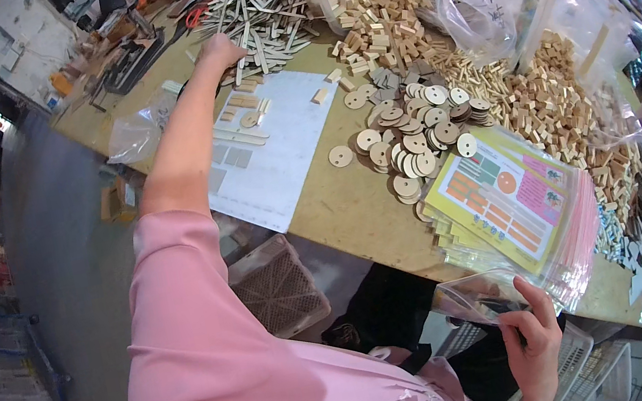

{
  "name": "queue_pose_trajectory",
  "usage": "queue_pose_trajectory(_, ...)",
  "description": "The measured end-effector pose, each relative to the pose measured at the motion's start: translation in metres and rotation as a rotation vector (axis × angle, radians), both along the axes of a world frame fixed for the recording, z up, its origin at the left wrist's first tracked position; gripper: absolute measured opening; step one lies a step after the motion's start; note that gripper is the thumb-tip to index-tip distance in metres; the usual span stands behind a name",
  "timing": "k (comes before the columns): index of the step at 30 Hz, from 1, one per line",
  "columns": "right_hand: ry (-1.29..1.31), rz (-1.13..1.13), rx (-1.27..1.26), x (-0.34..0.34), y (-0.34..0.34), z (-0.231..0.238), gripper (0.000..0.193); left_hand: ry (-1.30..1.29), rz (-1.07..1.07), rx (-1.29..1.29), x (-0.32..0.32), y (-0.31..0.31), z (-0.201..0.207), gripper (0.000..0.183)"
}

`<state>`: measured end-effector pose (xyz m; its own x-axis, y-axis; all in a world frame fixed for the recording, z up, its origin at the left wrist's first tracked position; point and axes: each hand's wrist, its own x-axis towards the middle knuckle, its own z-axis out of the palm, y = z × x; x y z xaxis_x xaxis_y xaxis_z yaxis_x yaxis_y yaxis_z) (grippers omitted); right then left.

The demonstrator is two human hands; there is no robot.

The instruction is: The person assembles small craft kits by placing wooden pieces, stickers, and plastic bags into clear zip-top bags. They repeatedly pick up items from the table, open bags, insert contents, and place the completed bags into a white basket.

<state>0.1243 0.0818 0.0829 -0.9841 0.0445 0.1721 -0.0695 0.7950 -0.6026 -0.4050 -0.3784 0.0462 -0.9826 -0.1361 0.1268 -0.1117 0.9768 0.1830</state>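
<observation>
My left hand [219,50] reaches far across the wooden table [338,197] and rests on a heap of thin flat wooden sticks [262,13]; its fingers are hidden among them. My right hand [534,339] is low at the table's near edge, fingers closed on a clear plastic bag [476,298]. A white sheet [277,144] with a few small wooden pieces laid on it lies below the sticks. A pile of round wooden discs [413,137] sits mid-table.
A stack of clear bags with colourful printed cards [506,202] lies by my right hand. Small wooden blocks [373,11] spill from tubs and bags at the back and right [562,106]. A basket [276,286] stands below the table edge. Tools clutter the far left corner.
</observation>
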Motion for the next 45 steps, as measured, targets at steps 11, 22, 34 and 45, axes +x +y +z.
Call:
queue_pose_trajectory(11,-0.019,-0.020,-0.036,0.000,-0.002,-0.004,0.019,-0.205,0.101,1.140,0.006,0.002,0.016,0.019)
queue_pose_trajectory(22,0.032,0.010,0.008,0.014,0.000,-0.004,0.018,-0.047,-0.466,1.458,0.094,0.035,0.059,0.025)
queue_pose_trajectory(34,0.099,0.124,0.047,0.025,-0.014,0.005,0.018,-0.197,-1.150,1.329,0.393,0.220,0.075,0.018)
queue_pose_trajectory(45,0.260,0.051,-0.037,0.067,0.013,0.007,0.024,-0.357,-1.231,1.061,0.437,0.254,0.028,0.069)
